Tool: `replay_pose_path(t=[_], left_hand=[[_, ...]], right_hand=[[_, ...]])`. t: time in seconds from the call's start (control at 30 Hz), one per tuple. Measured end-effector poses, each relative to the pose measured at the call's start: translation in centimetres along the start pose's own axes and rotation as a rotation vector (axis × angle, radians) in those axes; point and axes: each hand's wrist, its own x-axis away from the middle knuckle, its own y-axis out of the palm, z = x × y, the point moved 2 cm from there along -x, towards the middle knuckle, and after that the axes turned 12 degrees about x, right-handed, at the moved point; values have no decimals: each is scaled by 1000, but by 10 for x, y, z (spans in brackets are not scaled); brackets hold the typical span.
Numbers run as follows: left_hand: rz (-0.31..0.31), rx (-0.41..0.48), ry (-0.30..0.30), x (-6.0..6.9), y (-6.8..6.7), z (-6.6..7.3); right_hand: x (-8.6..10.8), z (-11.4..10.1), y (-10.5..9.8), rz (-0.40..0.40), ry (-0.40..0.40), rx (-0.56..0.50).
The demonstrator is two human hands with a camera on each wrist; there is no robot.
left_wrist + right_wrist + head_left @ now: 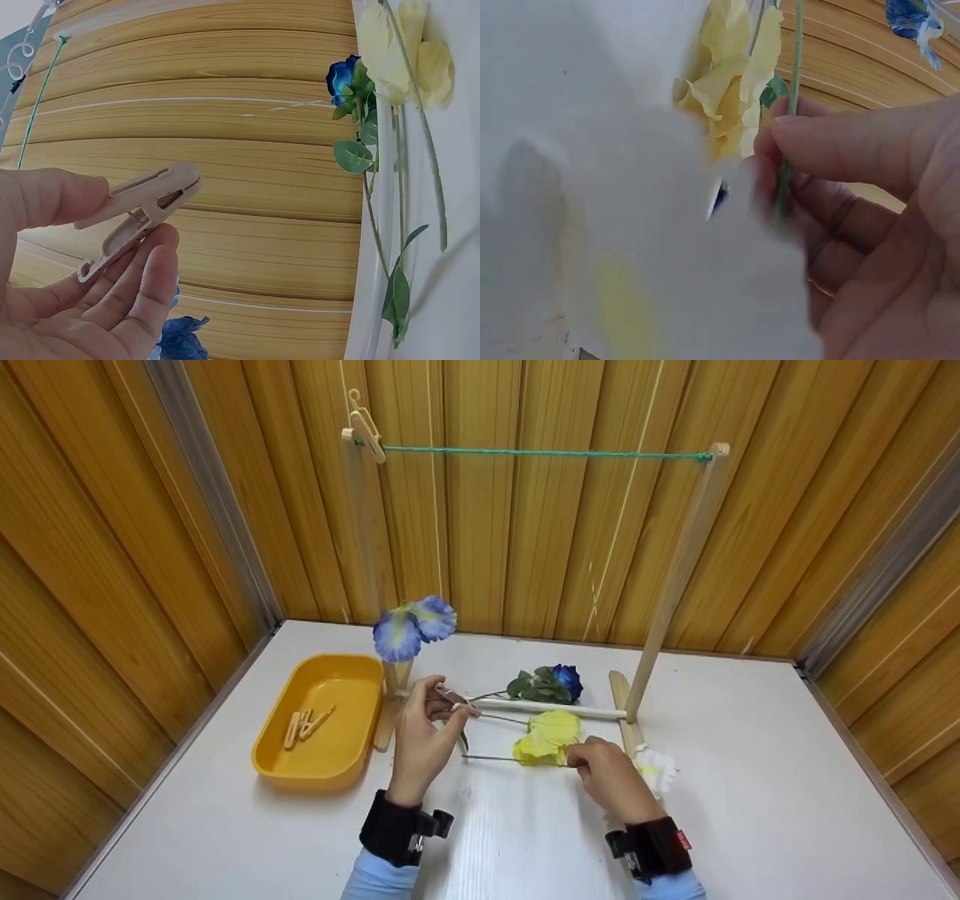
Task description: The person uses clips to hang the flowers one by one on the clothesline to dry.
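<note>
The left hand (pixel 424 742) holds a beige clothespin (pixel 139 214) between thumb and fingers, above the white bar's left end. Between the right thumb and fingers (pixel 855 172) is a green stem (pixel 793 67); its white flower (pixel 654 771) hangs at the right of that hand and blurs across the right wrist view. The stem's free end points left, over the tabletop. A yellow flower (pixel 551 733) lies between the hands, and a dark blue rose (pixel 568 681) with green leaves lies behind it.
A yellow tray (pixel 274 739) with several clothespins (pixel 304 727) stands at the left. A wooden frame (pixel 679 577) carries a green string (pixel 540 452) with a clothespin (pixel 367 431) at its left end. A blue-violet flower (pixel 397 635) is by the left post.
</note>
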Motion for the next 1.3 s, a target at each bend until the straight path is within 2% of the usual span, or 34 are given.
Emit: replay_pose_path(t=[0.3, 0.63, 0.87, 0.97, 1.3], left_hand=[[-2, -1, 7, 0, 1, 0], [-2, 16, 9, 0, 2, -1], [-5, -14, 27, 0, 2, -2], [-4, -19, 26, 1, 3, -2], [-8, -14, 15, 1, 4, -4]], right_hand=[[1, -1, 6, -59, 63, 12], [-1, -9, 12, -109, 79, 25], [-3, -16, 18, -53, -12, 34], [-4, -19, 21, -57, -32, 28], [-4, -22, 25, -69, -26, 43]])
